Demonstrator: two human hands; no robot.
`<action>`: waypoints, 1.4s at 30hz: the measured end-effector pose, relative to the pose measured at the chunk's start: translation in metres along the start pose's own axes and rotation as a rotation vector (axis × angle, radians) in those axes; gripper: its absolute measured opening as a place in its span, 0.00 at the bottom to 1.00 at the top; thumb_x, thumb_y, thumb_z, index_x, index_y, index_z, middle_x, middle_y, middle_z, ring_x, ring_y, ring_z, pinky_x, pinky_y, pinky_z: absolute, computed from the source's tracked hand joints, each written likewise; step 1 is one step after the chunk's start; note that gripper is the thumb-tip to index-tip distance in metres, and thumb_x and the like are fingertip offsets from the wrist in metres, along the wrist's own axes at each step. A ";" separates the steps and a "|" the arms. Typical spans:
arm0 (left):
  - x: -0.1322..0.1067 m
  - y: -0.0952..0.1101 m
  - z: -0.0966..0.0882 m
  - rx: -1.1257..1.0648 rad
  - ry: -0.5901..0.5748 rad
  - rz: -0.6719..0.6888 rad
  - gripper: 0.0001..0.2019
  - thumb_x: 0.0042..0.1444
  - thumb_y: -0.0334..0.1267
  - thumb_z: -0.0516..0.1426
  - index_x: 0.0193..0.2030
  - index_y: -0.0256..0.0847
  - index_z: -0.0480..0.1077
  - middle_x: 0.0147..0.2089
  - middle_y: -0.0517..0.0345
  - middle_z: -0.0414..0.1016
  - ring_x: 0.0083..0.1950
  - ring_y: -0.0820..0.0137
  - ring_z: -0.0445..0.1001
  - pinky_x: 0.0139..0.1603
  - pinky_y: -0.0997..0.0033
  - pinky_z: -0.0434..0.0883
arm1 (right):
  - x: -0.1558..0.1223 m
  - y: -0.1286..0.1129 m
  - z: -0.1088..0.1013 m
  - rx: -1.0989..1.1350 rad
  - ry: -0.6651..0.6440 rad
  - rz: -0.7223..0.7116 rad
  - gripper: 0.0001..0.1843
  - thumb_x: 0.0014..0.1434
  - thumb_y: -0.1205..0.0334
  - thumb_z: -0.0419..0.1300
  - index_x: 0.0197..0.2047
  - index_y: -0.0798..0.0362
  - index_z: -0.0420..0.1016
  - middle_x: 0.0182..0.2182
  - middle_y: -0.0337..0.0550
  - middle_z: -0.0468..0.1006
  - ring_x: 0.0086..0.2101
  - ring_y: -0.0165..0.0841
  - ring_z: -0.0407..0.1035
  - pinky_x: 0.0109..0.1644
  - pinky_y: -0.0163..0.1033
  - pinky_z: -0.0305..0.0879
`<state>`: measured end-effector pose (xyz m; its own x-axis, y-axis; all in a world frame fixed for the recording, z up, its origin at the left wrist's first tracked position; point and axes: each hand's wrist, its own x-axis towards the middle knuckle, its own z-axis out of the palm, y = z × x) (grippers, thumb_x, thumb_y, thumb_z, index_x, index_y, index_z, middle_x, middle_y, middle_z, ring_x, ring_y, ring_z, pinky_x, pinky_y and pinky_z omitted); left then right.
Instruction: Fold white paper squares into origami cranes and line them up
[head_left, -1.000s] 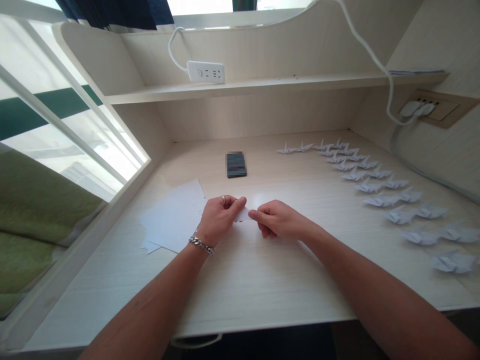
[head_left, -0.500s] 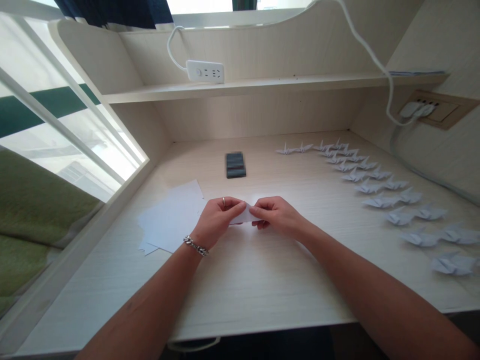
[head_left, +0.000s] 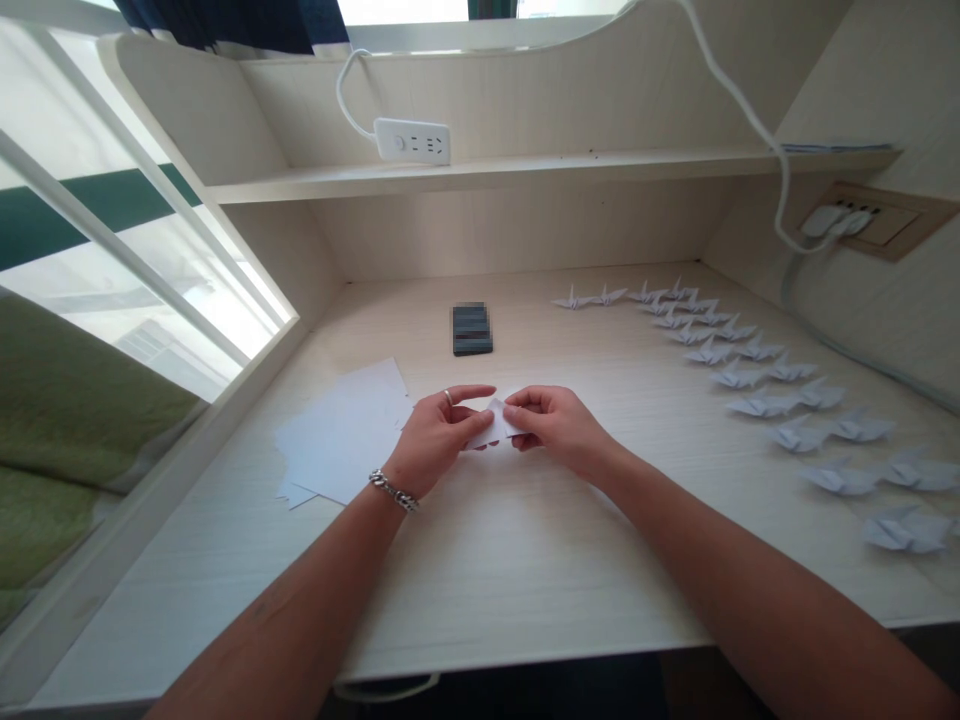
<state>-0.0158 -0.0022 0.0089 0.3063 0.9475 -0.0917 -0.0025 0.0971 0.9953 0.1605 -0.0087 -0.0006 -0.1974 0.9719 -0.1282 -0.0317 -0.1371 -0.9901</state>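
A small folded piece of white paper (head_left: 491,428) is held between my two hands above the middle of the desk. My left hand (head_left: 441,428) pinches its left side with the thumb on top, and its index finger stretches out over the far edge. On the right side, my right hand (head_left: 551,415) grips the paper between thumb and fingers. The lower fingers of both hands are partly hidden behind the paper. Loose white paper sheets (head_left: 345,425) lie on the desk just left of my left hand.
Several folded white paper cranes (head_left: 761,402) stand in rows along the right side of the desk (head_left: 540,580). A dark, pixelated flat object (head_left: 472,330) lies beyond my hands. A power strip (head_left: 412,142) rests on the shelf (head_left: 525,172), and a white cable (head_left: 739,100) hangs at the right.
My left index finger has lifted and straightened away from the paper. The paper has turned slightly, showing a pointed top edge, and my right hand has shifted a little.
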 end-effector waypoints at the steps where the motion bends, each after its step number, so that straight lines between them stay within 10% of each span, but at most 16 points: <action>1: 0.000 0.000 0.000 -0.026 -0.001 0.001 0.20 0.49 0.38 0.64 0.49 0.37 0.74 0.27 0.58 0.77 0.29 0.71 0.75 0.37 0.64 0.76 | 0.000 0.000 0.000 0.012 0.011 0.007 0.11 0.52 0.58 0.65 0.36 0.56 0.74 0.24 0.39 0.74 0.22 0.26 0.69 0.28 0.33 0.69; 6: 0.000 0.001 0.001 -0.134 -0.003 -0.004 0.07 0.48 0.35 0.62 0.33 0.34 0.77 0.34 0.52 0.79 0.37 0.66 0.77 0.44 0.59 0.76 | -0.001 -0.002 -0.002 0.053 0.033 0.006 0.13 0.50 0.57 0.67 0.36 0.55 0.74 0.21 0.39 0.74 0.22 0.26 0.67 0.27 0.33 0.66; 14: 0.003 -0.002 -0.002 0.077 0.022 0.029 0.12 0.48 0.43 0.65 0.32 0.34 0.76 0.30 0.53 0.78 0.33 0.71 0.75 0.38 0.70 0.73 | -0.002 -0.002 -0.006 -0.043 -0.113 -0.136 0.17 0.50 0.51 0.67 0.35 0.56 0.78 0.28 0.43 0.77 0.27 0.29 0.68 0.34 0.36 0.66; 24: 0.003 -0.002 -0.002 0.132 0.068 0.067 0.13 0.47 0.44 0.66 0.26 0.35 0.73 0.26 0.56 0.75 0.28 0.73 0.72 0.31 0.72 0.70 | -0.005 -0.003 -0.006 -0.476 0.050 -0.316 0.15 0.57 0.52 0.59 0.29 0.54 0.78 0.20 0.36 0.71 0.24 0.28 0.63 0.27 0.34 0.55; 30: 0.003 -0.002 -0.002 0.306 0.122 0.150 0.13 0.48 0.45 0.64 0.23 0.36 0.73 0.23 0.58 0.74 0.26 0.73 0.69 0.30 0.72 0.66 | -0.007 -0.002 -0.003 -0.483 0.120 -0.415 0.09 0.56 0.57 0.60 0.35 0.50 0.81 0.32 0.40 0.80 0.35 0.34 0.71 0.37 0.36 0.63; 42: 0.004 -0.004 0.000 0.182 0.019 0.027 0.17 0.52 0.50 0.61 0.25 0.36 0.71 0.24 0.58 0.72 0.28 0.72 0.72 0.33 0.71 0.72 | 0.000 -0.002 0.003 -0.116 0.052 -0.065 0.11 0.54 0.55 0.61 0.32 0.55 0.78 0.28 0.42 0.78 0.27 0.29 0.71 0.29 0.33 0.67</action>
<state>-0.0142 0.0012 0.0040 0.2901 0.9549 -0.0633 0.1621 0.0162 0.9866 0.1575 -0.0095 0.0014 -0.1476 0.9870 -0.0635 0.0713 -0.0534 -0.9960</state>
